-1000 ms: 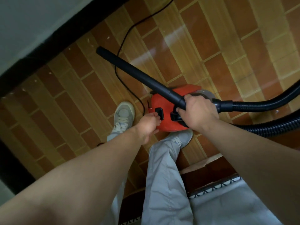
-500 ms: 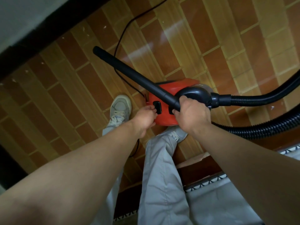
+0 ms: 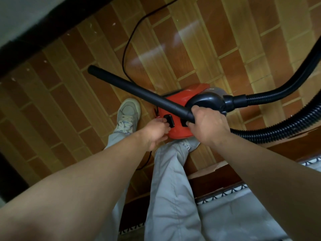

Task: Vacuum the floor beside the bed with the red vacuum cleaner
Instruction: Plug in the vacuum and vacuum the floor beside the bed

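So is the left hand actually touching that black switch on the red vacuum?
Touching. The head view shows the left hand with fingers against the black switch, no gap visible.

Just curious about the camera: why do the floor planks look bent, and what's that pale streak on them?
Head view: the wide-angle lens bows the floor planks and swells the forearms at the bottom; the pale streak is light glaring off glossy floor; the red vacuum cleaner looks slightly motion-blurred.
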`<action>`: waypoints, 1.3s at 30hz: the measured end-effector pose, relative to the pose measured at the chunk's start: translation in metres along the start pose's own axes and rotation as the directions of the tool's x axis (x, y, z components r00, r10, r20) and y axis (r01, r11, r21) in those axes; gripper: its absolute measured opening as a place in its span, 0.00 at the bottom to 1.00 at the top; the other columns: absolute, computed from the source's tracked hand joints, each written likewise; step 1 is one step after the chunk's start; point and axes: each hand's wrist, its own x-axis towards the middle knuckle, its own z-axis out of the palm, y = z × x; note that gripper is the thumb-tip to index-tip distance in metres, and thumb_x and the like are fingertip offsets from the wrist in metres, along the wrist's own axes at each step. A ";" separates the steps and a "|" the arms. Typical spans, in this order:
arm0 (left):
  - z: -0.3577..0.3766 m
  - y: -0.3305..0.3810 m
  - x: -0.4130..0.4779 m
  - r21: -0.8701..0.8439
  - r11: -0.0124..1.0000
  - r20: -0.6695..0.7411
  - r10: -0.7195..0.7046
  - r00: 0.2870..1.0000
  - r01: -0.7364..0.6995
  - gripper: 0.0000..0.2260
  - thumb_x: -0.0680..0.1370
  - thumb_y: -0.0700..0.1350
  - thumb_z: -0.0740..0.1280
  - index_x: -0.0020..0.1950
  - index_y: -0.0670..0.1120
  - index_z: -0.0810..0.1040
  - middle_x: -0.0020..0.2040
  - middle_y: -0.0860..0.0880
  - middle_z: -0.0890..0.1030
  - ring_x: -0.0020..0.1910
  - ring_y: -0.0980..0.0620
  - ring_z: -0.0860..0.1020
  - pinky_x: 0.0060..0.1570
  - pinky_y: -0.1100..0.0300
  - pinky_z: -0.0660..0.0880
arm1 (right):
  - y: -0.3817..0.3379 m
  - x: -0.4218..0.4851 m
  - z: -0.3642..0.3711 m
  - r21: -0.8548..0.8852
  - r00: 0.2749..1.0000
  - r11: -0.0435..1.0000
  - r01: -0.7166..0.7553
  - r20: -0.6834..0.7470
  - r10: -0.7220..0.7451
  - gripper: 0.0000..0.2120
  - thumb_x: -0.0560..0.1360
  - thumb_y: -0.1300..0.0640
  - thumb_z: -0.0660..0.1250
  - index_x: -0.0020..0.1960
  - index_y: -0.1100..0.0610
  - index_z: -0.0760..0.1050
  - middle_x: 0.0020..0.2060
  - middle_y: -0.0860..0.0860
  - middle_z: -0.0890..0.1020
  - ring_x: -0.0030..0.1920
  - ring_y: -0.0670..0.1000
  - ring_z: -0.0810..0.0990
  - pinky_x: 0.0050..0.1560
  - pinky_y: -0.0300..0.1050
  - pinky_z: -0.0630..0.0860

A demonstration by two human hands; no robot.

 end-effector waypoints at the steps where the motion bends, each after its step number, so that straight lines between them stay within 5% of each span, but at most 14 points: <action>1: -0.001 0.001 0.000 -0.042 0.999 -0.002 0.006 1.000 -0.006 0.27 0.80 0.29 0.57 0.80 0.43 0.63 0.69 0.47 0.76 0.62 0.54 0.75 0.61 0.55 0.74 | 0.000 0.002 -0.002 -0.015 1.000 1.000 0.004 0.016 -0.004 0.11 0.78 0.48 0.67 0.48 0.50 0.65 0.42 0.49 0.78 0.39 0.54 0.77 0.38 0.47 0.70; 10: 0.003 0.007 -0.006 -0.152 0.988 0.036 0.002 0.999 0.004 0.31 0.79 0.27 0.56 0.81 0.43 0.59 0.75 0.47 0.71 0.67 0.54 0.73 0.61 0.55 0.72 | -0.003 0.009 -0.003 -0.074 1.000 0.997 -0.018 0.021 0.020 0.08 0.77 0.53 0.67 0.54 0.53 0.72 0.38 0.50 0.77 0.38 0.56 0.78 0.36 0.47 0.71; 12: 0.006 0.006 -0.005 -0.149 0.989 0.029 -0.004 1.000 0.009 0.30 0.80 0.26 0.56 0.80 0.44 0.61 0.68 0.49 0.76 0.65 0.54 0.74 0.59 0.57 0.73 | -0.004 0.008 -0.001 -0.079 1.000 0.997 -0.020 0.006 0.021 0.08 0.77 0.53 0.67 0.54 0.54 0.72 0.37 0.50 0.76 0.36 0.56 0.77 0.36 0.47 0.71; 14: 0.011 0.005 -0.005 -0.136 0.991 0.012 -0.012 1.000 0.014 0.25 0.79 0.27 0.56 0.72 0.48 0.70 0.51 0.52 0.76 0.51 0.57 0.76 0.52 0.60 0.74 | -0.005 0.008 0.000 -0.083 1.000 0.996 -0.022 -0.008 0.022 0.09 0.77 0.53 0.67 0.54 0.54 0.72 0.36 0.49 0.74 0.35 0.55 0.75 0.35 0.46 0.70; 17: 0.022 0.010 -0.009 -0.037 0.999 -0.035 0.002 0.999 -0.003 0.17 0.77 0.26 0.55 0.44 0.47 0.72 0.41 0.50 0.74 0.40 0.56 0.73 0.45 0.61 0.72 | -0.005 0.008 0.002 -0.086 1.000 0.996 -0.023 -0.017 0.022 0.09 0.77 0.53 0.67 0.53 0.54 0.71 0.36 0.49 0.74 0.34 0.54 0.73 0.35 0.47 0.69; 20: 0.028 0.014 -0.015 0.031 0.999 -0.064 0.042 0.997 -0.041 0.15 0.78 0.28 0.55 0.44 0.47 0.73 0.38 0.49 0.75 0.36 0.54 0.73 0.36 0.62 0.70 | -0.007 0.008 0.001 -0.075 0.999 0.997 -0.023 -0.028 0.021 0.09 0.77 0.52 0.68 0.50 0.53 0.69 0.36 0.49 0.73 0.35 0.55 0.75 0.35 0.47 0.71; 25: 0.013 0.013 -0.024 -0.060 0.998 -0.047 0.029 0.998 -0.032 0.17 0.79 0.27 0.55 0.41 0.48 0.71 0.42 0.48 0.77 0.41 0.54 0.75 0.46 0.60 0.73 | -0.008 0.006 -0.008 -0.069 0.999 0.998 0.000 0.035 0.002 0.11 0.77 0.48 0.68 0.47 0.50 0.66 0.41 0.49 0.77 0.40 0.56 0.81 0.39 0.49 0.76; 28: -0.002 0.011 -0.032 -0.083 0.996 -0.019 0.019 1.000 -0.020 0.17 0.78 0.27 0.55 0.46 0.47 0.75 0.49 0.49 0.79 0.47 0.55 0.76 0.54 0.59 0.74 | -0.016 0.000 -0.014 -0.081 0.999 0.997 0.016 0.051 -0.012 0.09 0.77 0.48 0.67 0.50 0.51 0.70 0.47 0.51 0.77 0.43 0.56 0.80 0.42 0.52 0.77; 32: -0.026 0.018 -0.056 -0.192 0.980 0.048 0.062 0.997 -0.052 0.31 0.77 0.26 0.58 0.78 0.45 0.65 0.71 0.49 0.75 0.65 0.54 0.73 0.73 0.50 0.68 | -0.035 -0.005 -0.031 -0.101 0.999 0.995 -0.003 0.041 0.008 0.11 0.78 0.47 0.66 0.54 0.53 0.72 0.49 0.52 0.76 0.43 0.57 0.80 0.40 0.50 0.76; 39: -0.091 0.055 -0.114 -0.520 0.844 0.069 0.193 0.979 -0.130 0.24 0.79 0.46 0.69 0.75 0.46 0.71 0.67 0.47 0.79 0.66 0.49 0.77 0.62 0.52 0.75 | -0.085 -0.007 -0.090 -0.039 0.994 0.999 -0.037 0.101 0.041 0.10 0.77 0.46 0.67 0.52 0.51 0.72 0.39 0.50 0.78 0.40 0.56 0.80 0.40 0.49 0.78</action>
